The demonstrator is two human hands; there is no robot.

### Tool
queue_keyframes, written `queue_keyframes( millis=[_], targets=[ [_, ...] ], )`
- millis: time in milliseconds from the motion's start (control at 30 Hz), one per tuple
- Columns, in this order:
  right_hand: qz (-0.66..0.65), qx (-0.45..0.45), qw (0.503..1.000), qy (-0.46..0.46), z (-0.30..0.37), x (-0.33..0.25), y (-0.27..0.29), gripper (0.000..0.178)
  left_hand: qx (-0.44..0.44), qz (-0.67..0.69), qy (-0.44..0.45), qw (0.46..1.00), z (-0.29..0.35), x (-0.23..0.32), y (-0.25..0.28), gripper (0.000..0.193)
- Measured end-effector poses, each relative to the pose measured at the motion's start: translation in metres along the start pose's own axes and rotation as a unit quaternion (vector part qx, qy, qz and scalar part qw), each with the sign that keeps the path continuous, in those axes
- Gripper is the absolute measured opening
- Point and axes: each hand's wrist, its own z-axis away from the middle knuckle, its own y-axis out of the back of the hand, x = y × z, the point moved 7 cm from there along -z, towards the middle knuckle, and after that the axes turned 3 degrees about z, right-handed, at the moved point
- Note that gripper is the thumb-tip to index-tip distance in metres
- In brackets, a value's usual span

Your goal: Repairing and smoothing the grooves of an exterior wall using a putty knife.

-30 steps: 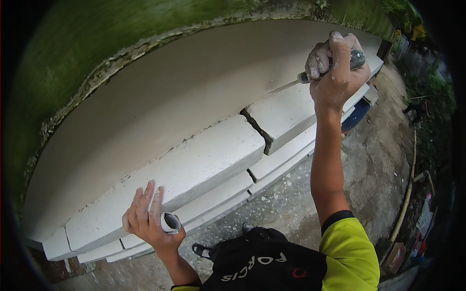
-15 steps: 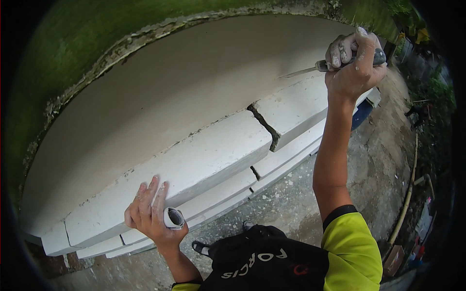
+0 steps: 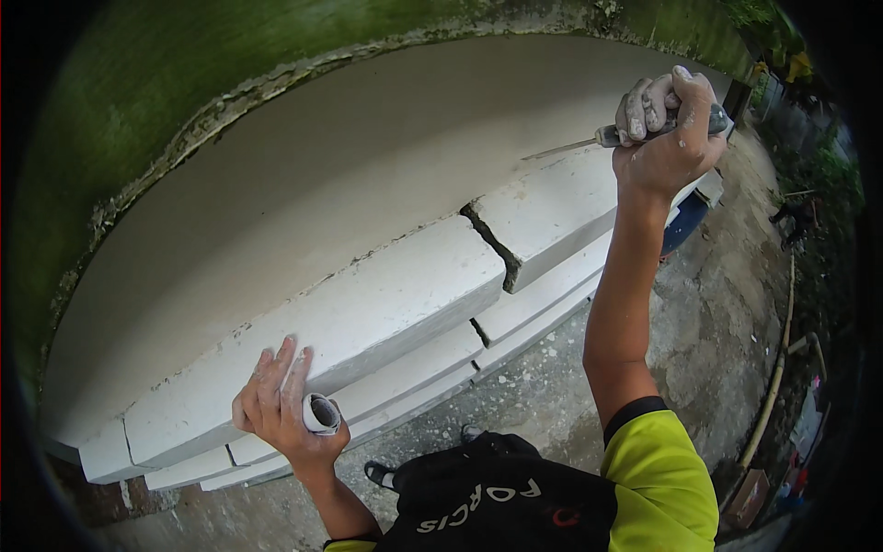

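From a distance I am viewing a ledge of stepped white blocks (image 3: pixel 395 285) running from eight o'clock to two, a dark gap (image 3: pixel 494 245) splitting its upper course just right of centre. Alongside, I am seeing a stained concrete floor (image 3: pixel 699 340), where pale spatters (image 3: pixel 526 368) are lying around five o'clock and feet in dark footwear (image 3: pixel 378 474) are standing around six. A partly hidden blue container (image 3: pixel 685 225) is sitting near three; a pale pole (image 3: pixel 769 392) is lying toward four.
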Motion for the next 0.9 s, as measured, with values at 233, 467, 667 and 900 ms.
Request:
queue_keyframes(
  millis=[233,467,667,900],
  targets=[
    [0.052,-0.006,0.998,-0.033,0.01,0.015,0.003,0.031,0.002,0.01,0.005,1.0,-0.002,0.0,0.002,0.059],
    [0.107,-0.04,0.993,-0.016,0.019,0.017,0.021,0.031,-0.002,0.015,0.005,1.0,-0.004,0.003,0.002,0.06],
    [0.231,-0.047,0.967,0.096,0.044,-0.031,0.068,0.026,-0.013,0.017,-0.004,1.0,-0.001,0.005,0.003,0.063],
    [0.297,-0.09,0.947,-0.084,0.093,-0.012,0.077,0.018,0.022,0.002,-0.007,1.0,0.0,0.005,0.0,0.057]
  ],
)
